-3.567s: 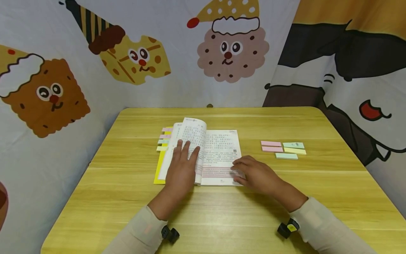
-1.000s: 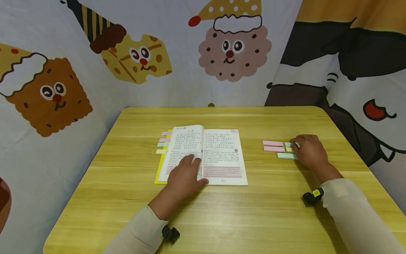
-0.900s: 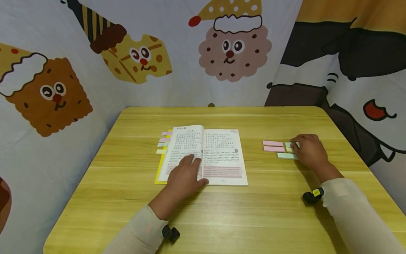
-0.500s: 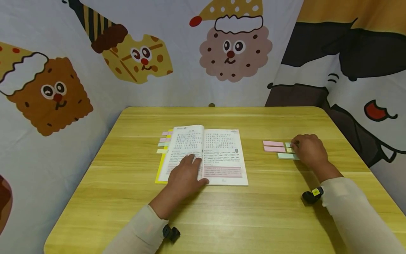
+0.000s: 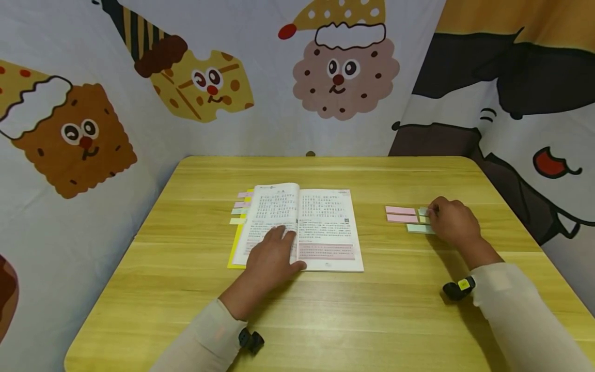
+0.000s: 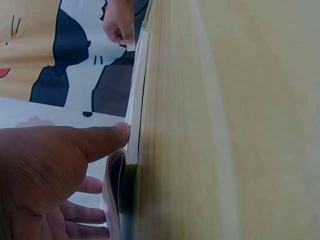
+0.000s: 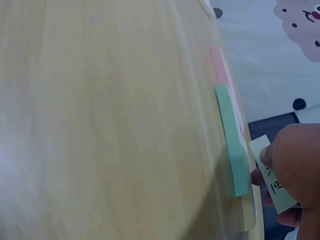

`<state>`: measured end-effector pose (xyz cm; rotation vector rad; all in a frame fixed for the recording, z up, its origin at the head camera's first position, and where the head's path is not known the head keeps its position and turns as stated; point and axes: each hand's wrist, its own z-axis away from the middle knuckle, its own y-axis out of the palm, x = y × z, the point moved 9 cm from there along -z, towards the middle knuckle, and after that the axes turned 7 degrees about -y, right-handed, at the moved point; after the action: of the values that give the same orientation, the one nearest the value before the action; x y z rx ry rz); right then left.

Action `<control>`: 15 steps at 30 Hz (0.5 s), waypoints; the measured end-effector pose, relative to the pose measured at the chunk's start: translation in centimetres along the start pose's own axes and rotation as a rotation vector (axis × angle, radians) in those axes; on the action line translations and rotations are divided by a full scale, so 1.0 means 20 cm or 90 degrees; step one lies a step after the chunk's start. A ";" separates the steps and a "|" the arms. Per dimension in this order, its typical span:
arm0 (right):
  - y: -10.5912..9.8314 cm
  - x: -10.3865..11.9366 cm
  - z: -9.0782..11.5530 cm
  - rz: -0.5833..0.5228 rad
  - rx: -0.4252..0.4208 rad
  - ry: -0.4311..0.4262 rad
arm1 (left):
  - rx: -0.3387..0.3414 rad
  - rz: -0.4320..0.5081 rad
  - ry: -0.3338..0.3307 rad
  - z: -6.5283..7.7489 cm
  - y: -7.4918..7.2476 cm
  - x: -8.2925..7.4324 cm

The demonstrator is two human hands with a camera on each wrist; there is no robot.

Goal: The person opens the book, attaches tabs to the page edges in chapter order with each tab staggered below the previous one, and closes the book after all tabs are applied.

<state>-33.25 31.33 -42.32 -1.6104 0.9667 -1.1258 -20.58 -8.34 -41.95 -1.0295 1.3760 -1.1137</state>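
An open book (image 5: 325,212) with printed pages and a yellow cover lies on the table. My left hand (image 5: 271,261) rests across the lower left page, fingers spread and the thumb by the bottom of the fold. In the left wrist view that thumb (image 6: 107,140) touches the book's edge, while several pages bulge up beside it. Over at the right, my right hand (image 5: 453,222) pinches a pale green sticky note (image 7: 283,201) with dark handwriting between thumb and fingers. The note is tilted up above the pads, partly covered by the thumb.
Pink sticky pads (image 5: 401,211) lie just left of the right hand, with a green pad (image 5: 420,228) nearer me. A yellow pad (image 7: 248,215) shows beside the green one. Colored tabs (image 5: 238,211) stick out from the book's left side. A printed cloth (image 5: 269,134) hangs behind the table.
Since the earliest frame, the lifted page has been laid down to the left, and my right hand has gone from the book to the sticky pads. Over the last second it shifts only slightly.
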 end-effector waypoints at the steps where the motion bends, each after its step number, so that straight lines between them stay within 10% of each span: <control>1: -0.01 0.01 0.00 -0.002 -0.006 0.000 | 0.001 0.000 0.000 0.00 0.00 0.00; 15: -0.05 0.30 0.01 -0.067 -0.064 -0.066 | 0.003 -0.005 -0.004 0.00 0.00 0.00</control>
<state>-31.23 26.02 -40.01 -1.8006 0.8913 -1.0665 -20.59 -8.29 -41.94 -1.0348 1.3646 -1.1194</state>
